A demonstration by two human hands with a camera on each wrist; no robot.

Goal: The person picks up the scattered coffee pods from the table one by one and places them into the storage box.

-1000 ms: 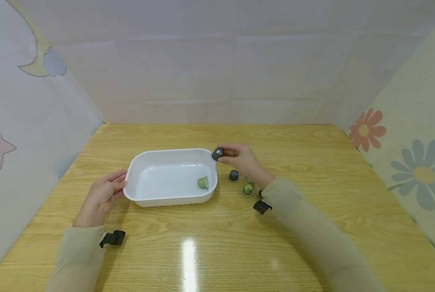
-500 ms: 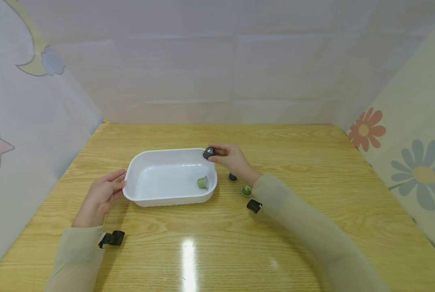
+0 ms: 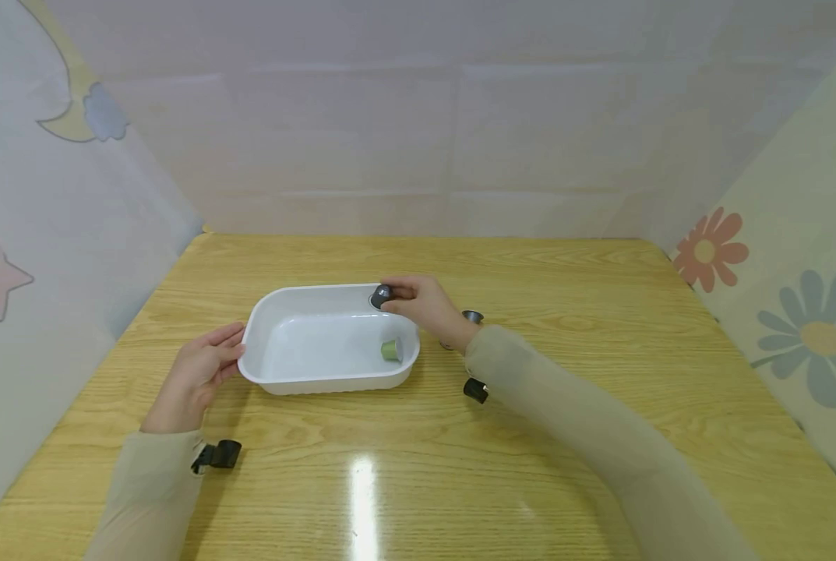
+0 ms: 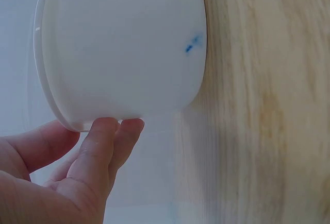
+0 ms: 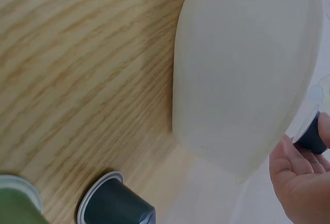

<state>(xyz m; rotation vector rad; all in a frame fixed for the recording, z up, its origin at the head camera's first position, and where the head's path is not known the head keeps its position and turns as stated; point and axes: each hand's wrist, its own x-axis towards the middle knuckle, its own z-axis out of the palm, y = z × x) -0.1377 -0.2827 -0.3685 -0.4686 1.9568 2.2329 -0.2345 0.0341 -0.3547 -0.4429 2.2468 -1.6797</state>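
Note:
My left hand [image 3: 196, 378] grips the left end of a white plastic basin [image 3: 333, 384]; in the left wrist view its thumb and fingers [image 4: 92, 152] meet at the rim. Over the basin's back right part, my right hand [image 3: 428, 305] pinches a dark coffee capsule [image 3: 382, 295] by its side. That dark capsule also shows at the edge of the right wrist view, its pale rim facing the basin. Inside the basin, near the right end, a light green capsule [image 3: 392, 350] lies on its side.
Right of the basin, a silvery capsule [image 3: 472, 316] stands partly behind my right wrist. The right wrist view shows another dark capsule [image 5: 117, 204] and a green capsule [image 5: 18, 206] on the wooden table [image 3: 284, 483]. Cloth walls with printed flowers [image 3: 823, 337] surround the table.
My right hand has carried the dark capsule leftward, from the basin's right back corner to over its inside. My right forearm now covers capsules on the table. The left hand stays put.

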